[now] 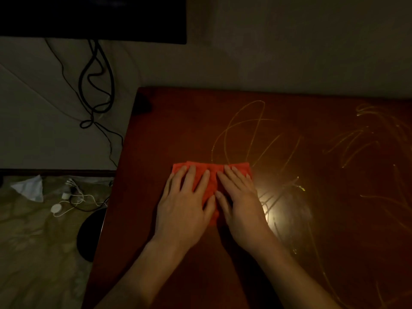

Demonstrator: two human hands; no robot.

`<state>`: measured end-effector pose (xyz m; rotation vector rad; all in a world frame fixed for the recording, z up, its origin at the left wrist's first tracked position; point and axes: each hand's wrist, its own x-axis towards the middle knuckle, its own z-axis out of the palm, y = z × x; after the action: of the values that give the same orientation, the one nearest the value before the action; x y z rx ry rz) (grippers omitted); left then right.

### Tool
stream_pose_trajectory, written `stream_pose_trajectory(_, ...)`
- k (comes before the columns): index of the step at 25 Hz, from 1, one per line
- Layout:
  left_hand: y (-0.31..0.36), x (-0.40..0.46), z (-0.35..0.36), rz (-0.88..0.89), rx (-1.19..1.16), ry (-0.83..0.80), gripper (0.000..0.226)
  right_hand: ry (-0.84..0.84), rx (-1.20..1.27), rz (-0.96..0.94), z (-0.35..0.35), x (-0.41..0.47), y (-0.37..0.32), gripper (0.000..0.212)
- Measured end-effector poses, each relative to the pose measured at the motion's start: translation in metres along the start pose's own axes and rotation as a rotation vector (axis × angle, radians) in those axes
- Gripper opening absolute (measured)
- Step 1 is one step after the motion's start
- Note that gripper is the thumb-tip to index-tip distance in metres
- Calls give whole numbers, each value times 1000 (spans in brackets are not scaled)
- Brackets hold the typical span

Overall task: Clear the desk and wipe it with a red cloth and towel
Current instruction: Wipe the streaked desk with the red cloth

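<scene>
My left hand (186,207) lies flat on the red cloth (211,175), fingers straight and a little spread, their tips reaching almost to the cloth's far edge. My right hand (242,204) lies just beside it on the same cloth, fingers straight and close together, and the two thumbs nearly meet over the middle of the fabric. Neither hand curls round the cloth; both press it down with open palms. The cloth sits folded on the dark wooden desk (289,253), nearer the desk's left edge than its right, and only its far strip and a narrow band between my hands can be seen. On the desk to the right of the cloth a bright patch of reflected light (267,204) shines, and thin curved streaks (245,130) cross the surface beyond the cloth and far off to its right. Left of the desk, lower down, there is a rumpled olive bedsheet (33,253). On it, well apart from the cloth, lie a tangle of white cables with a small round white piece (55,208), a crumpled pale sheet of plastic or paper (31,188), and a dark rounded object (89,235) partly hidden under the desk's left edge. Beyond the desk's far left corner black cords (95,85) hang down the pale wall from a dark screen (89,16).
</scene>
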<state>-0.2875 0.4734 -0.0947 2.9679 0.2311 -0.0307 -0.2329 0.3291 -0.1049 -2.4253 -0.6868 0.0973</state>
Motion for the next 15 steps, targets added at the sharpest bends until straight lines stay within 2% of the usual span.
stream_pose_trajectory(4,-2,28,-11,-22,13,-92,60,-24,-15,7,-4,32,2,49)
stream_pose_trajectory(8,0,7,-11,-42,-39,-98,57,-4,-114,17,1,5,-3,50)
stream_pose_trajectory(11,-2,-13,-5,-37,-37,-61,54,57,-257,92,7,-20,-13,54)
stream_pose_trajectory(15,-11,2,6,15,-43,-6,56,4,-257,138,9,-2,-10,60)
